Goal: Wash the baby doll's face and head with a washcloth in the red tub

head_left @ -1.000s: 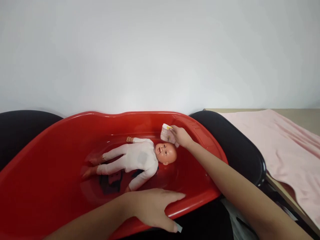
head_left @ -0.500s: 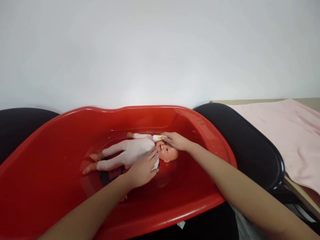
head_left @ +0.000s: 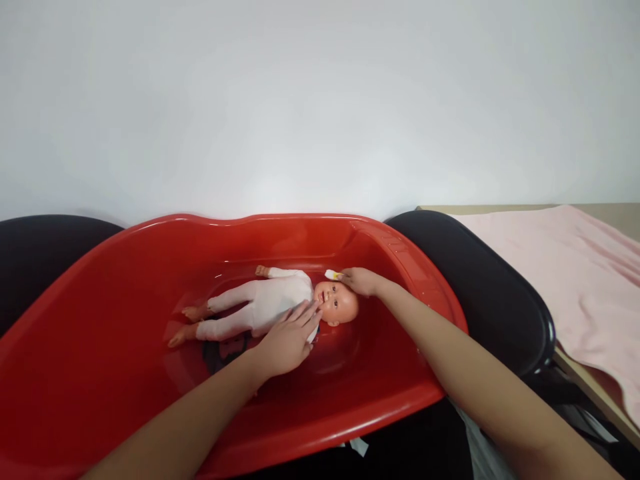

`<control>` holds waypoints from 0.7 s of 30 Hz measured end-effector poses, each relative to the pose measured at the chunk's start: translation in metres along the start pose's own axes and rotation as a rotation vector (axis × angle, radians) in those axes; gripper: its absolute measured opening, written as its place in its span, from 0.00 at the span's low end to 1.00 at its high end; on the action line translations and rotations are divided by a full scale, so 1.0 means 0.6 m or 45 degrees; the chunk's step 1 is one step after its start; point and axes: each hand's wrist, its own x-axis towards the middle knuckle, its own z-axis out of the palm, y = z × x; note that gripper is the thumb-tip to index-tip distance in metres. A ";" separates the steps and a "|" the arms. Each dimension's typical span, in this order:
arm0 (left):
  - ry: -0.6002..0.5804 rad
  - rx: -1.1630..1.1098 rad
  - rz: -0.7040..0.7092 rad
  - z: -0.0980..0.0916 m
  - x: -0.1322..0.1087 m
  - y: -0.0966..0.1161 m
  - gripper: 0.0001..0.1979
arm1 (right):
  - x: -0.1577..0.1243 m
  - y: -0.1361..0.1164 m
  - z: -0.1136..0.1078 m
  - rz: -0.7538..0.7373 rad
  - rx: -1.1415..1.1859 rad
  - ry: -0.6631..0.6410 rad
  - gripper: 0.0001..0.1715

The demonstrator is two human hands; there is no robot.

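A baby doll (head_left: 273,300) in a white bodysuit lies on its back in a red baby bathtub (head_left: 115,333), feet to the left and head to the right. My left hand (head_left: 287,340) rests with outstretched fingers on the doll's near shoulder and upper chest, covering its near arm. Beside the far side of the doll's head, my right hand (head_left: 359,281) pinches a small white piece with a yellow patch (head_left: 333,274). Whether this piece is cloth or sponge I cannot tell.
Black chair-like surfaces flank the tub, one at the left (head_left: 45,260) and one at the right (head_left: 480,293). A pink cloth (head_left: 560,267) covers a table at the far right. Behind the tub rises a pale wall (head_left: 300,100).
My right hand has shifted a little right with the white-and-yellow piece, away from the doll's cheek, so more of the face shows. The left hand stays on the doll.
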 end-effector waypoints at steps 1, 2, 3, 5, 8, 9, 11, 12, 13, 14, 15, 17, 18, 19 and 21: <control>0.000 0.002 -0.003 0.000 0.000 -0.001 0.39 | -0.002 -0.001 -0.003 0.052 0.031 0.007 0.31; -0.002 0.005 -0.005 0.001 0.001 -0.001 0.39 | -0.005 -0.004 -0.004 0.059 0.079 0.024 0.32; -0.002 0.008 -0.004 0.002 0.001 -0.002 0.39 | -0.008 -0.008 -0.003 0.013 0.138 0.052 0.32; 0.005 0.012 0.004 0.004 0.001 -0.005 0.39 | -0.015 -0.022 0.002 -0.219 0.255 0.104 0.30; 0.027 0.011 0.013 0.009 -0.001 -0.007 0.39 | -0.024 -0.041 0.015 -0.547 0.332 -0.008 0.29; 0.032 0.009 0.014 0.010 -0.002 -0.007 0.39 | -0.026 -0.045 0.019 -0.592 0.331 -0.058 0.29; 0.032 0.003 0.019 0.011 -0.004 -0.008 0.39 | -0.026 -0.045 0.021 -0.580 0.308 -0.103 0.28; 0.026 0.002 0.024 0.011 -0.005 -0.008 0.39 | -0.024 -0.042 0.019 -0.534 0.285 -0.095 0.28; 0.017 0.002 0.027 0.010 -0.005 -0.008 0.39 | -0.021 -0.037 0.016 -0.468 0.248 -0.075 0.27; 0.007 0.002 0.026 0.008 -0.005 -0.008 0.39 | -0.017 -0.031 0.012 -0.390 0.199 -0.052 0.26; -0.003 0.002 0.022 0.006 -0.004 -0.008 0.39 | -0.013 -0.024 0.007 -0.310 0.143 -0.032 0.25; -0.017 0.001 0.012 0.001 -0.003 -0.007 0.40 | -0.006 -0.012 -0.002 -0.148 0.031 -0.020 0.25; -0.024 0.000 0.009 -0.001 -0.003 -0.007 0.40 | -0.003 -0.007 -0.006 -0.066 -0.014 -0.029 0.25; -0.032 0.000 0.005 -0.003 -0.003 -0.006 0.40 | -0.002 -0.004 -0.008 0.002 -0.040 -0.038 0.26; -0.046 -0.001 0.000 -0.006 -0.003 -0.004 0.40 | -0.002 -0.002 -0.009 0.050 -0.010 -0.029 0.27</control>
